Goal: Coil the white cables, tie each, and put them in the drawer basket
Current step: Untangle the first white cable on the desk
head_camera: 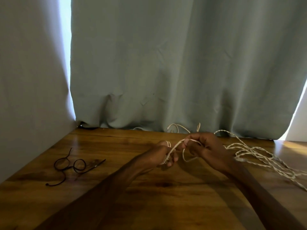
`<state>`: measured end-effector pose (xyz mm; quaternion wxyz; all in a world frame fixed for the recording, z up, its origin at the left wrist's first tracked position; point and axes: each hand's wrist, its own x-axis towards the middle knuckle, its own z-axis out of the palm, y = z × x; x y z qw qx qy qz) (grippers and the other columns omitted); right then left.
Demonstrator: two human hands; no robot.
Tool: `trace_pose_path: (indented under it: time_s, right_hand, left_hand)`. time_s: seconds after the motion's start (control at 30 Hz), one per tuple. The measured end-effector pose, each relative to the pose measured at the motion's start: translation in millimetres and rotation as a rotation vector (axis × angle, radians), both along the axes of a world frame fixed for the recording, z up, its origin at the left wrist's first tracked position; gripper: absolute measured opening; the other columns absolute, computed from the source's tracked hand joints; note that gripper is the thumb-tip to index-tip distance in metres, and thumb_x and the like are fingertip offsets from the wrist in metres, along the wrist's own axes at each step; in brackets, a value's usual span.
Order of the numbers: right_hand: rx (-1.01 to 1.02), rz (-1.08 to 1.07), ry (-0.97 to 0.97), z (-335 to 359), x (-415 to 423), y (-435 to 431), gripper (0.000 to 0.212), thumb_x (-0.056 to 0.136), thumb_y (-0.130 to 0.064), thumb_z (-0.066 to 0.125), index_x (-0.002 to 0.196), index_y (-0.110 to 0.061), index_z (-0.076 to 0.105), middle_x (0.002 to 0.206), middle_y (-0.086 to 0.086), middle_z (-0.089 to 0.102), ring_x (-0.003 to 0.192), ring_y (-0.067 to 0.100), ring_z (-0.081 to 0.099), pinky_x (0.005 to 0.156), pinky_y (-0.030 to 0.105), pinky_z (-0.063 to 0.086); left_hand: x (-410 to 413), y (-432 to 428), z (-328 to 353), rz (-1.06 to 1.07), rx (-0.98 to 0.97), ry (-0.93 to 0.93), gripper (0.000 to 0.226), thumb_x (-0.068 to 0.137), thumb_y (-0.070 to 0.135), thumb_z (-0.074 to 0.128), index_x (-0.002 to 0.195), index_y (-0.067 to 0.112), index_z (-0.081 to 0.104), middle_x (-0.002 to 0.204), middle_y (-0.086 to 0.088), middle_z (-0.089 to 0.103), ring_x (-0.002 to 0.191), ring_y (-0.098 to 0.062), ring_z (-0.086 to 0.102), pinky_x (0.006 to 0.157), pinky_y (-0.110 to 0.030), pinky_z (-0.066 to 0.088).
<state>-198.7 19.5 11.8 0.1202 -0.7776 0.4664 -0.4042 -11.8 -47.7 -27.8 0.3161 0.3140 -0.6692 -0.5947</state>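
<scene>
Holding a white cable (178, 144) just over the tabletop (116, 196): left hand (167, 155) fingers (172, 161) curled round its loops, right hand (205, 146) pinching the strand. Loose tangle (257, 155) sprawling off right, glasses (69, 165) sitting left.

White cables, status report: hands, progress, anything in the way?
Left hand grips the white cable; right hand pinches it. Loose cables sprawl on table, untied. Glasses lie apart, left. No basket in view.
</scene>
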Motion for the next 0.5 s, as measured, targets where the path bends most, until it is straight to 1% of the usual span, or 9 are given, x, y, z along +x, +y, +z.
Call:
trace_pose_path:
  time_s: [0.07, 0.13, 0.2, 0.27, 0.33, 0.4, 0.47, 0.5]
  right_hand:
    - [-0.090, -0.068, 0.025, -2.2, -0.8, -3.5, 0.020, 0.100, -0.014, 0.061, 0.088, -0.020, 0.077, 0.069, -0.002, 0.071, 0.061, 0.011, 0.064, 0.060, 0.027, 0.050]
    - [-0.166, -0.102, 0.025, -3.2, -2.6, -6.2, 0.015, 0.098, -0.016, 0.065, 0.090, -0.020, 0.077, 0.066, 0.001, 0.070, 0.058, 0.012, 0.064, 0.058, 0.023, 0.050]
    - [-0.221, -0.110, 0.021, -2.1, -5.5, -6.8, 0.011, 0.096, -0.021, 0.068, 0.092, -0.022, 0.078, 0.064, -0.002, 0.070, 0.057, 0.012, 0.065, 0.058, 0.024, 0.051]
    - [-0.260, -0.099, 0.015, -0.5, -8.9, -6.8, 0.011, 0.095, -0.028, 0.069, 0.097, -0.026, 0.079, 0.065, -0.002, 0.072, 0.057, 0.014, 0.067, 0.059, 0.026, 0.054]
    - [-0.250, -0.091, -0.013, -0.1, -13.0, -6.6, 0.016, 0.094, -0.033, 0.067, 0.104, -0.033, 0.079, 0.064, -0.001, 0.072, 0.053, 0.017, 0.066, 0.058, 0.028, 0.055]
    - [-0.207, -0.053, -0.049, -1.7, -14.8, -8.2, 0.019, 0.096, -0.034, 0.061, 0.108, -0.040, 0.075, 0.060, 0.004, 0.069, 0.049, 0.017, 0.064, 0.054, 0.024, 0.052]
    - [-0.122, -0.001, -0.065, -10.1, -10.1, -11.6, 0.025, 0.102, -0.031, 0.051, 0.108, -0.040, 0.074, 0.057, 0.009, 0.066, 0.045, 0.018, 0.060, 0.050, 0.020, 0.047]
    - [-0.067, 0.011, -0.059, -15.7, -5.7, -14.1, 0.028, 0.105, -0.029, 0.046, 0.108, -0.038, 0.073, 0.056, 0.008, 0.065, 0.044, 0.016, 0.058, 0.049, 0.021, 0.046]
  left_hand:
    - [-2.3, 1.7, 1.8, 0.005, 0.061, 0.052, 0.030, 0.107, 0.015, 0.032, 0.096, 0.006, 0.058, 0.057, -0.001, 0.046, 0.039, -0.009, 0.037, 0.044, -0.020, 0.031]
    - [-3.5, 2.6, 5.2, -0.023, 0.119, 0.096, 0.045, 0.111, 0.030, 0.029, 0.093, 0.007, 0.063, 0.050, 0.005, 0.034, 0.034, -0.006, 0.027, 0.040, -0.015, 0.027]
    - [-2.5, 5.2, 7.1, -0.086, 0.172, 0.080, 0.056, 0.109, 0.047, 0.026, 0.083, 0.011, 0.060, 0.047, 0.008, 0.028, 0.035, -0.005, 0.023, 0.038, -0.015, 0.024]
    - [-1.6, 8.9, 8.2, -0.199, 0.230, 0.084, 0.054, 0.106, 0.054, 0.029, 0.076, 0.017, 0.052, 0.048, 0.010, 0.027, 0.036, -0.005, 0.021, 0.036, -0.016, 0.022]
    - [-2.0, 14.3, 13.4, -0.351, 0.309, 0.152, 0.048, 0.105, 0.053, 0.032, 0.071, 0.021, 0.044, 0.048, 0.011, 0.027, 0.036, -0.004, 0.020, 0.034, -0.018, 0.019]
    - [-2.8, 17.7, 21.3, -0.465, 0.349, 0.237, 0.044, 0.106, 0.048, 0.034, 0.070, 0.024, 0.036, 0.048, 0.012, 0.024, 0.037, -0.005, 0.016, 0.036, -0.019, 0.017]
    - [-3.3, 21.5, 28.5, -0.516, 0.373, 0.324, 0.043, 0.107, 0.043, 0.034, 0.068, 0.026, 0.034, 0.049, 0.011, 0.018, 0.038, -0.006, 0.013, 0.036, -0.019, 0.016]
    - [-3.3, 21.5, 29.7, -0.508, 0.397, 0.374, 0.044, 0.107, 0.041, 0.033, 0.066, 0.026, 0.036, 0.049, 0.011, 0.017, 0.038, -0.007, 0.012, 0.036, -0.019, 0.016]
